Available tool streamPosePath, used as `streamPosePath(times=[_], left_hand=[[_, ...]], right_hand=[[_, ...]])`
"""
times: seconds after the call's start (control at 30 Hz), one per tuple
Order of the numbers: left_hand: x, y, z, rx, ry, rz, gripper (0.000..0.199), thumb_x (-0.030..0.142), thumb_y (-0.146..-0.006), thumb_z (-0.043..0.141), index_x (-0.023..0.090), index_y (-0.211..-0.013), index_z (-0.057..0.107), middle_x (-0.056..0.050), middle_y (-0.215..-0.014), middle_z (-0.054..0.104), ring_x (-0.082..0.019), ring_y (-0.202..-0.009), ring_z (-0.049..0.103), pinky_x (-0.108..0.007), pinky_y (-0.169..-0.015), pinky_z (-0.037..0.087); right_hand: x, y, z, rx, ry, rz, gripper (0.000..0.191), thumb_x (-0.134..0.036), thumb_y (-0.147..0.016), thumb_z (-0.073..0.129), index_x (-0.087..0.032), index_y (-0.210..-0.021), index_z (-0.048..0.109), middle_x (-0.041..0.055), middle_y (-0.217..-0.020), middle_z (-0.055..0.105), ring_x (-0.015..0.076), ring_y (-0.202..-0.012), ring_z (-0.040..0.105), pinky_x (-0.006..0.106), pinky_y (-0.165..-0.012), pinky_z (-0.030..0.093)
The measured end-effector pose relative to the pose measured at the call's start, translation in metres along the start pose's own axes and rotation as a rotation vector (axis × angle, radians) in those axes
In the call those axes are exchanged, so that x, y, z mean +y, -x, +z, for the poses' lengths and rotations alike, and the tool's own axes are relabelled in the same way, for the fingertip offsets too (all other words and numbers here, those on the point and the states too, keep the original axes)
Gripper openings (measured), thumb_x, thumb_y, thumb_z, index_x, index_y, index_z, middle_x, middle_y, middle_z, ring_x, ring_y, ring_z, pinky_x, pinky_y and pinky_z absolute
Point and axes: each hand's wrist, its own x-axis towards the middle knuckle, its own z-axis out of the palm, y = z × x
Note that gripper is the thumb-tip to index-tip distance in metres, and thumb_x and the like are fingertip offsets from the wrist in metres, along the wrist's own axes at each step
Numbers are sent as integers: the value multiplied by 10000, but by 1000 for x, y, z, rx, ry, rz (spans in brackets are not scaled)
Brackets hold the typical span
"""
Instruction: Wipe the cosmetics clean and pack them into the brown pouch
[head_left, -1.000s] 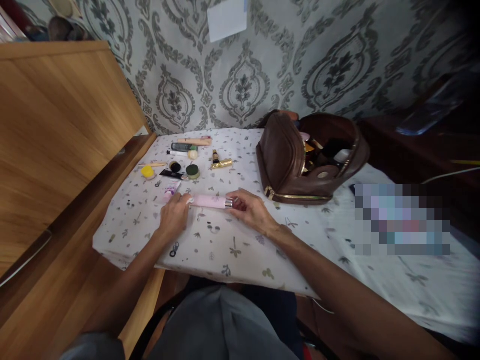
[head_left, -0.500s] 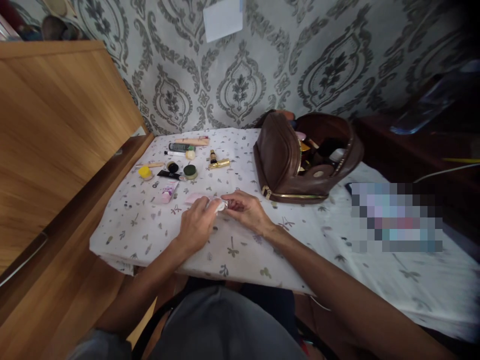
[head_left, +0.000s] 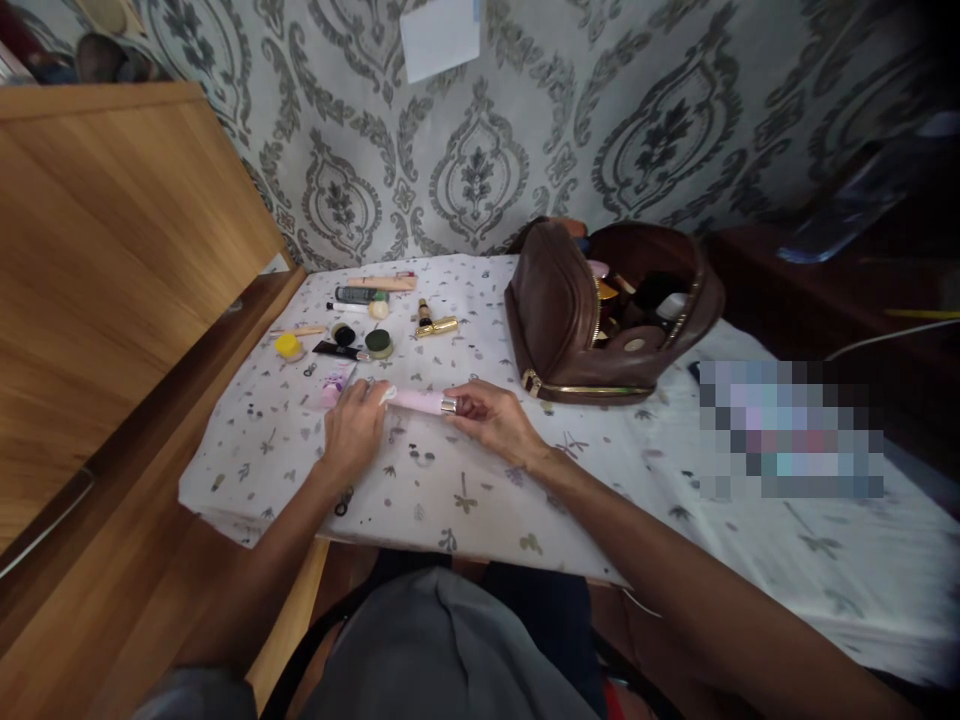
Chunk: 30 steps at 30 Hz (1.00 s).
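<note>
Between my two hands lies a pink tube point(head_left: 418, 401) with a silver cap point(head_left: 448, 406), held level just above the cloth. My right hand point(head_left: 491, 418) pinches the silver cap end. Wrapped round the other end, with a bit of white wipe point(head_left: 388, 394) at the fingertips, is my left hand point(head_left: 355, 425). Just behind my left hand, a pink tube with purple print point(head_left: 336, 382) rests on the cloth. Farther back are a black tube point(head_left: 339, 350), a dark-lidded jar point(head_left: 379, 343) and a yellow-capped jar point(head_left: 287, 346).
An open brown bag point(head_left: 559, 310) full of cosmetics stands at the back right of the patterned cloth point(head_left: 465, 500). A gold tube point(head_left: 438, 327) and several slim tubes lie near the wall. A wooden panel point(head_left: 135, 220) borders the left; a blurred-out item is at right.
My left hand has slid left, away from my right hand, with the white wipe, uncovering the pink tube's body. My right hand has stayed at the silver cap.
</note>
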Motion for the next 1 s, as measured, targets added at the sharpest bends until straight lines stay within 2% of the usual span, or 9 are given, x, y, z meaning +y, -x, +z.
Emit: streamPosePath(times=[0.13,0.27,0.37,0.47,0.57,0.67,0.8,1.0], left_hand=[[-19,-3,4,5,-2,-59,353,246,-974,398,249,-1268,594,-91,-1103,617,-263,-1014,607,-355,-814,481],[-27,-5,4,36,18,-68,354,244,-962,412,243,-1263,598,-90,-1112,621,-261,-1011,610,-350,-822,484],[-18,-3,1,91,65,-32,351,240,-960,415,224,-1257,601,-88,-1099,629,-247,-1006,611,-339,-836,487],[4,3,-1,136,146,94,343,239,-975,397,208,-1251,598,-80,-1078,635,-225,-996,608,-323,-844,489],[29,10,-3,125,166,231,347,247,-990,378,216,-1266,587,-73,-1039,633,-209,-987,603,-300,-811,494],[46,14,-2,101,102,295,359,229,-990,378,244,-1293,572,-68,-1003,621,-207,-969,597,-281,-731,493],[47,11,1,101,44,291,360,217,-989,388,247,-1299,571,-78,-1025,611,-217,-1000,586,-278,-707,491],[28,4,5,109,25,220,347,224,-984,397,227,-1267,597,-82,-1040,617,-223,-1009,587,-289,-734,485]], right_hand=[[-2,-1,0,7,-30,-4,271,-344,-783,744,-222,-1024,719,29,-919,598,112,-660,593,273,-632,559],[-4,-1,0,13,2,12,275,-338,-779,740,-211,-1021,711,17,-847,617,114,-632,585,267,-611,544],[-5,-2,0,28,27,30,281,-359,-774,739,-193,-999,706,10,-785,632,121,-619,580,266,-598,527],[-6,-2,1,37,28,49,295,-396,-771,736,-175,-964,702,12,-738,636,128,-610,575,266,-582,514],[-7,-3,2,51,26,58,328,-440,-758,745,-171,-941,701,18,-727,642,132,-612,575,265,-581,514],[-6,-3,2,51,23,52,340,-458,-744,751,-173,-923,702,16,-727,643,128,-613,579,263,-591,521],[-5,-3,2,46,28,43,361,-470,-742,754,-164,-926,698,10,-717,629,119,-598,572,256,-586,521],[-5,-3,3,62,32,37,367,-496,-743,760,-176,-908,690,32,-822,615,117,-612,580,254,-565,528]])
